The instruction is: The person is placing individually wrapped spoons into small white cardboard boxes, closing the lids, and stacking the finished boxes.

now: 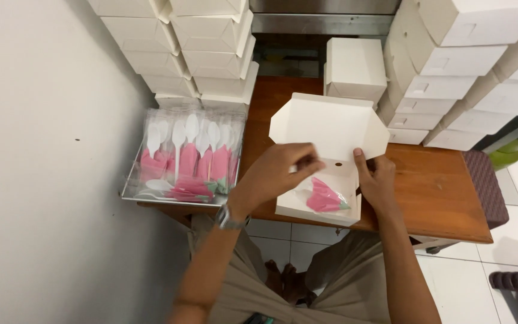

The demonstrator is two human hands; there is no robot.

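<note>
Your knees in tan trousers sit nearest, under the near edge of the brown wooden table. Your left hand, with a metal wristwatch on its wrist, is curled narrow over the open white cardboard box, fingers pinched on a small white piece at the box's front flap; what exactly it pinches I cannot tell. Your right hand rests on the right side of the same box, thumb up against the inner wall, fingers loosely bent, gripping nothing else.

Inside the box, on its near floor between your two hands, lies one clear-wrapped packet with a folded pink napkin in it.

To the left, touching the wall side of the table, stands one clear plastic tray packed with white plastic spoons with pink napkins; about six spoon heads show upright, and one more lies flat at the near edge.

Beyond the open box stands one closed white carton. Far left, a stack of folded white boxes rises in two columns; far right, another pile of white boxes leans, at least eight visible.
</note>
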